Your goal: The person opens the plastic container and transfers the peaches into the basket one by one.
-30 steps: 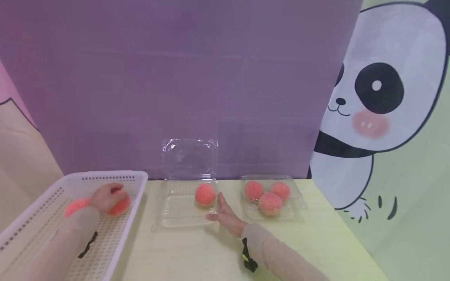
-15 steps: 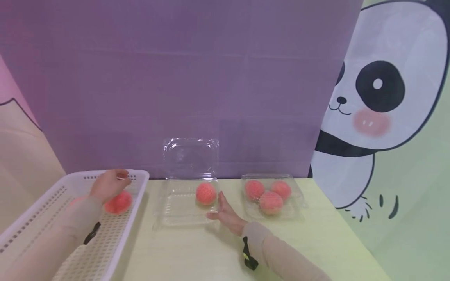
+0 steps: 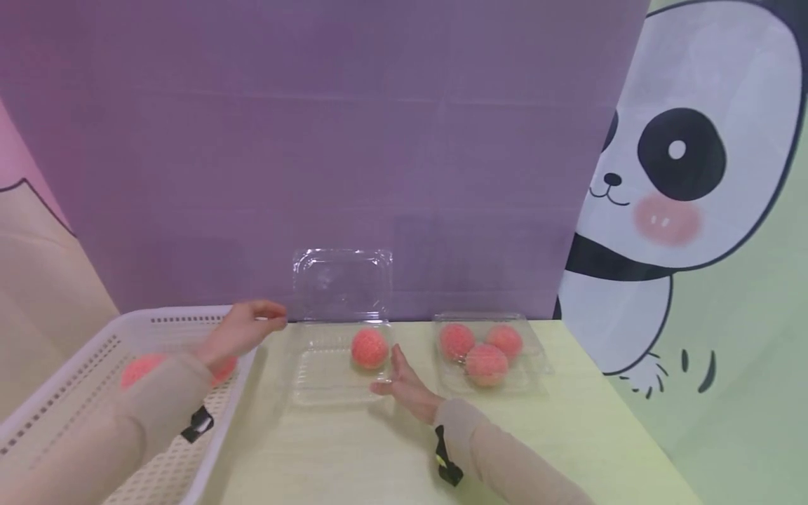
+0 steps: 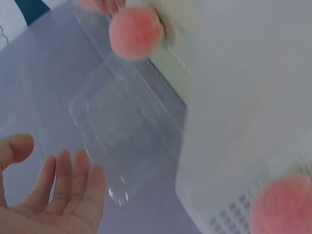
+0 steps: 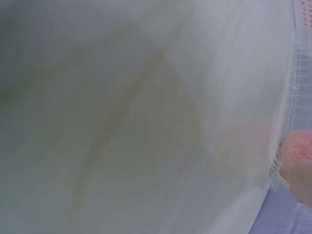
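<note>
My left hand [image 3: 243, 330] is above the right rim of the white basket [image 3: 249, 365], bare, thumb and fingers apart in the left wrist view. Two pink peach-like balls [image 3: 142, 368] lie in the basket, one partly behind my left arm. A clear plastic clamshell box [image 3: 315, 382] stands on the table with its lid [image 3: 344, 284] raised. Inside, at its right side, is one pink peach-like ball [image 3: 369, 348]. My right hand [image 3: 410, 389] rests with straight fingers at the box's right edge, right beside that ball. In the right wrist view a sleeve hides most of the scene.
Right of my right hand, a second clear box [image 3: 536, 351] holds three pink balls [image 3: 486, 365]. A purple cloth [image 3: 341, 140] hangs behind the table [image 3: 328, 463]. A panda picture [image 3: 669, 161] covers the wall on the right.
My left hand has risen off the balls in the basket and moved right, over the rim towards the raised lid. The right hand and both boxes stay in place.
</note>
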A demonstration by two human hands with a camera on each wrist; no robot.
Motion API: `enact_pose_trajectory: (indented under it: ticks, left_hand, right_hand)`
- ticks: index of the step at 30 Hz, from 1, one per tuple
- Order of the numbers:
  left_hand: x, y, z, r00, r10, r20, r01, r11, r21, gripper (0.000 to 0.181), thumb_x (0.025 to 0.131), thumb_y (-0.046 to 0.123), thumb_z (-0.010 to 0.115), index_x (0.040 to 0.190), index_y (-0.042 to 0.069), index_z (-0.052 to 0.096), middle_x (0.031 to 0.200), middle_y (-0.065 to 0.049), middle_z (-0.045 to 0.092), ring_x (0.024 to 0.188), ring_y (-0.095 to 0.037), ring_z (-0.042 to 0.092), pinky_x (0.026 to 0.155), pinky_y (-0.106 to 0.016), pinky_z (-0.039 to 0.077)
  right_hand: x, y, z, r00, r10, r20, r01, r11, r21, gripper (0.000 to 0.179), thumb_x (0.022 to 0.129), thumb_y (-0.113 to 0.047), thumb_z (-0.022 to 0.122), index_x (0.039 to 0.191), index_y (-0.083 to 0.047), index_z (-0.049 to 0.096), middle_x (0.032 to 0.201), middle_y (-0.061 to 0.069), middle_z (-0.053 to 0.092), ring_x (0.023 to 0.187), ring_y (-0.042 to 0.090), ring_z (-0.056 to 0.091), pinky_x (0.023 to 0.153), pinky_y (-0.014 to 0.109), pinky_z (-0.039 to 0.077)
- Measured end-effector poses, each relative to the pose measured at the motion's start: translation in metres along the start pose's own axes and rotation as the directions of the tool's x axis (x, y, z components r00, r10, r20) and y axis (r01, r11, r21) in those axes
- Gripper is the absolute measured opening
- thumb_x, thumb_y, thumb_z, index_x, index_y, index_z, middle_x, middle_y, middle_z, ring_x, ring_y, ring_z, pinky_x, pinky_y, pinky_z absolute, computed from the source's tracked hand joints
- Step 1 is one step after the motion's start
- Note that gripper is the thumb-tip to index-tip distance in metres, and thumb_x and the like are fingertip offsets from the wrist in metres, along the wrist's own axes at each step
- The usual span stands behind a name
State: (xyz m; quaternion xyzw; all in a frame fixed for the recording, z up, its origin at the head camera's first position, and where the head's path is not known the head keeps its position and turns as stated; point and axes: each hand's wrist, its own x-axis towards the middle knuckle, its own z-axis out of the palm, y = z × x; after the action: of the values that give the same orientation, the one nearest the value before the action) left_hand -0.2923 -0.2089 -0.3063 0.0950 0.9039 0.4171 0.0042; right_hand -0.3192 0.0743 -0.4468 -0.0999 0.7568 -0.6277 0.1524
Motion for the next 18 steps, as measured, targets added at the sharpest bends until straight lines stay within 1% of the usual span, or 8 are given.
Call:
enact_pose_trajectory:
  ticks: [3,5,6,8,13,15,18]
  left_hand:
    - [-0.003,0.008,0.017,1.0,-0.025,0.018,0.026,0.997,-0.072,0.039,0.09,0.02,0.053,0.122,-0.002,0.052,0.122,-0.021,0.055,0.109,-0.034,0.053,0.09,-0.048,0.045]
    - [-0.003,0.012,0.028,1.0,-0.02,0.025,0.022,0.996,-0.088,0.037,0.089,0.019,0.054,0.12,-0.001,0.054,0.12,-0.02,0.057,0.105,-0.032,0.056,0.088,-0.045,0.048]
    - [-0.004,0.014,0.033,0.999,-0.028,0.034,0.031,0.994,-0.107,0.037,0.089,0.019,0.055,0.12,-0.001,0.055,0.119,-0.019,0.058,0.104,-0.031,0.057,0.087,-0.045,0.048]
    - [-0.004,0.019,0.042,0.998,-0.039,0.046,0.045,0.99,-0.135,0.035,0.088,0.018,0.056,0.119,0.001,0.056,0.118,-0.018,0.059,0.103,-0.029,0.058,0.087,-0.043,0.049]
    - [-0.006,0.028,0.065,0.996,-0.046,0.078,0.06,0.979,-0.195,0.033,0.087,0.015,0.057,0.117,0.001,0.058,0.115,-0.016,0.061,0.101,-0.025,0.058,0.087,-0.042,0.049]
    - [-0.005,0.03,0.074,0.996,-0.045,0.079,0.061,0.974,-0.218,0.032,0.086,0.013,0.057,0.115,0.0,0.058,0.114,-0.016,0.061,0.1,-0.024,0.058,0.087,-0.042,0.05]
    - [-0.002,0.031,0.088,0.997,-0.057,0.05,0.068,0.964,-0.256,0.029,0.085,0.011,0.059,0.112,0.0,0.06,0.113,-0.015,0.062,0.1,-0.024,0.059,0.087,-0.042,0.05]
  right_hand:
    - [0.0,0.0,0.001,1.0,-0.001,-0.001,0.001,1.0,-0.003,0.099,0.081,-0.014,0.065,0.147,-0.011,-0.009,0.153,0.015,-0.006,0.14,0.035,-0.002,0.11,0.059,0.003]
    - [0.001,0.0,0.001,1.0,0.0,-0.004,0.0,1.0,-0.003,0.099,0.08,-0.014,0.065,0.147,-0.011,-0.009,0.153,0.016,-0.006,0.14,0.035,-0.002,0.11,0.059,0.003]
    - [0.001,0.0,0.001,1.0,0.0,-0.006,0.0,1.0,-0.002,0.099,0.08,-0.014,0.065,0.147,-0.01,-0.009,0.153,0.016,-0.005,0.14,0.035,-0.001,0.11,0.059,0.003]
    - [0.001,0.001,0.001,1.0,-0.004,-0.009,0.004,1.0,0.005,0.099,0.08,-0.012,0.065,0.146,-0.009,-0.008,0.153,0.017,-0.005,0.14,0.036,-0.001,0.11,0.058,0.003]
    - [0.0,0.0,0.002,1.0,0.001,-0.02,0.0,1.0,0.01,0.099,0.08,-0.011,0.065,0.146,-0.008,-0.008,0.153,0.017,-0.005,0.14,0.035,-0.002,0.111,0.057,0.003]
    - [0.0,0.0,0.002,1.0,0.005,-0.022,-0.005,1.0,0.006,0.098,0.08,-0.012,0.065,0.146,-0.009,-0.008,0.153,0.017,-0.004,0.14,0.035,-0.002,0.111,0.058,0.003]
    - [0.0,-0.001,0.002,1.0,0.014,-0.023,-0.014,1.0,0.002,0.099,0.08,-0.014,0.065,0.147,-0.01,-0.008,0.153,0.016,-0.004,0.14,0.034,-0.001,0.11,0.058,0.003]
